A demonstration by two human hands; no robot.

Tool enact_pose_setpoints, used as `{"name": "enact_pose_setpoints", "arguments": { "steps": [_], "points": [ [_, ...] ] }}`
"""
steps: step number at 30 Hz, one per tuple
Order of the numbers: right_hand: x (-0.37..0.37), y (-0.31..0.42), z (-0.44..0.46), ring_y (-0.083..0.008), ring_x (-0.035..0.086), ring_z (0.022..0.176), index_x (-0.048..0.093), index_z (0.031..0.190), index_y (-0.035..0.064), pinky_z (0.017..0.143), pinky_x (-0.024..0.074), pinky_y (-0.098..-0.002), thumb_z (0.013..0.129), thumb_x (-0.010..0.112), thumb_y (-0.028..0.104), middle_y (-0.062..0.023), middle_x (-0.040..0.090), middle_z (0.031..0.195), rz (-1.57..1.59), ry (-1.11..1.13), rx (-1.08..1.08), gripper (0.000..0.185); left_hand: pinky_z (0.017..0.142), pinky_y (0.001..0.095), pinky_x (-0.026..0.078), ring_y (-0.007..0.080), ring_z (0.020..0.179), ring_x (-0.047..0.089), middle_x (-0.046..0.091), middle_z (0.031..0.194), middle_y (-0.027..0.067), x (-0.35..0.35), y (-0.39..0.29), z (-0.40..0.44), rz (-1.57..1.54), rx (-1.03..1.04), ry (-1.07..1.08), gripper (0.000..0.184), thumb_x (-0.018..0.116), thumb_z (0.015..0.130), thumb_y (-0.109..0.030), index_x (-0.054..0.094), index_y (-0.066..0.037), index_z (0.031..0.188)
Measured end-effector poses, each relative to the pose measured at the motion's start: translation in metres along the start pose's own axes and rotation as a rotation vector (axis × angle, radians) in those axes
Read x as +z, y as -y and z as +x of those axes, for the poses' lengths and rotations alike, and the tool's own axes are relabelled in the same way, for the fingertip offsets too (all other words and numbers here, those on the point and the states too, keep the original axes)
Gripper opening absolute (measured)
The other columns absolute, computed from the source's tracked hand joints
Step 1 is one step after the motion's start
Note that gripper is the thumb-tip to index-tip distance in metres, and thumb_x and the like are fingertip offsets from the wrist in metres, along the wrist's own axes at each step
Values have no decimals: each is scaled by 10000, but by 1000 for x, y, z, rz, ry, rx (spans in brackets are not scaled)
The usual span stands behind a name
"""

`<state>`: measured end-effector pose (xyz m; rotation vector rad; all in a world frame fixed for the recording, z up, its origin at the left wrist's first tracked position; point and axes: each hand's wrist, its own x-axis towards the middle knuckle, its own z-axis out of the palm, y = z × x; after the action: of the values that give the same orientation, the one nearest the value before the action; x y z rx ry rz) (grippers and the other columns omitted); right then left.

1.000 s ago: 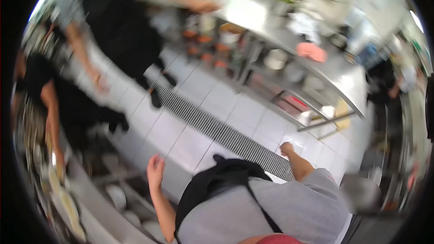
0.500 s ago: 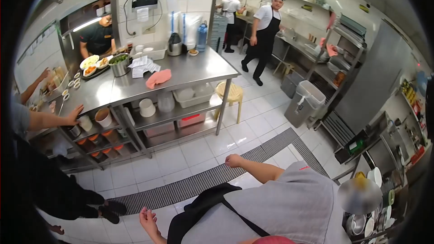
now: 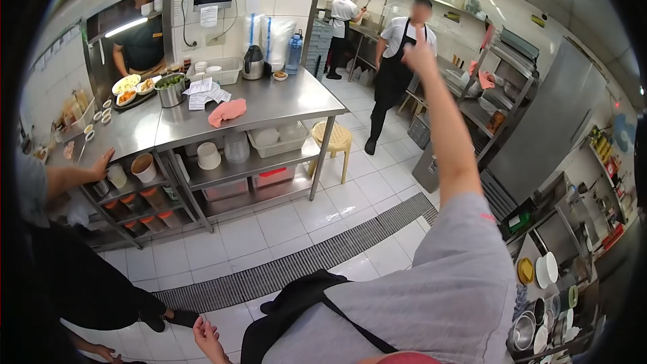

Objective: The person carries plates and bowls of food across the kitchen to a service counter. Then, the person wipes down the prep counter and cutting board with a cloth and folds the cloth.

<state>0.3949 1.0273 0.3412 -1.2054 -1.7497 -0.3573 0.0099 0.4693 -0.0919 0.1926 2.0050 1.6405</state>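
Note:
My right hand (image 3: 421, 55) is raised at the end of an outstretched arm, with a finger stretched upward and nothing held. It overlaps a person in a black apron (image 3: 394, 61) who stands farther back. Low at the left, my left hand (image 3: 209, 338) hangs beside my black apron (image 3: 290, 310), its fingers loosely bent and apart. It is empty and above the tiled floor, near a co-worker's dark shoe (image 3: 182, 318).
A steel counter (image 3: 283, 104) holds a metal pot (image 3: 170, 91), papers (image 3: 204, 94), a pink cloth (image 3: 227, 112) and a kettle (image 3: 253, 64). A co-worker's hand (image 3: 102, 164) rests on its left part. A stool (image 3: 331, 138) stands beside it. A drain grate (image 3: 296, 263) crosses the floor.
My right hand has risen from low in front of me to high, its arm now extended. My left hand has shifted slightly down and left. The aproned person has come nearer.

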Motion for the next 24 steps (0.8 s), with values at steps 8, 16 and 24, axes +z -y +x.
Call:
{"name": "enact_pose_setpoints", "arguments": {
  "steps": [8, 16, 24],
  "points": [
    [-24, 25, 110, -164, 488, 373, 176, 1303, 82, 332, 365, -318, 747, 428, 51, -98, 560, 534, -88, 285, 357, 611, 599, 221, 383, 98, 722, 497, 515, 869, 2, -1, -7, -11, -105, -32, -50, 314, 527, 825, -207, 480, -90, 1112],
    [4, 24, 104, -138, 486, 381, 121, 1356, 143, 315, 357, -287, 771, 482, 103, -61, 558, 535, -25, 396, 332, 688, 605, 229, 391, 102, 717, 500, 518, 870, 6, -2, -8, 9, -31, -3, -34, 332, 537, 818, -226, 479, -88, 1114],
    [37, 150, 11, -168, 599, 704, 430, 1241, 158, 547, 529, -282, 745, 592, 329, -111, 591, 966, 171, 911, -135, 549, 586, 220, 389, 97, 692, 497, 514, 850, 10, 6, -18, 18, -29, 28, 0, 315, 540, 821, -226, 495, -80, 1096]
  ]
}}
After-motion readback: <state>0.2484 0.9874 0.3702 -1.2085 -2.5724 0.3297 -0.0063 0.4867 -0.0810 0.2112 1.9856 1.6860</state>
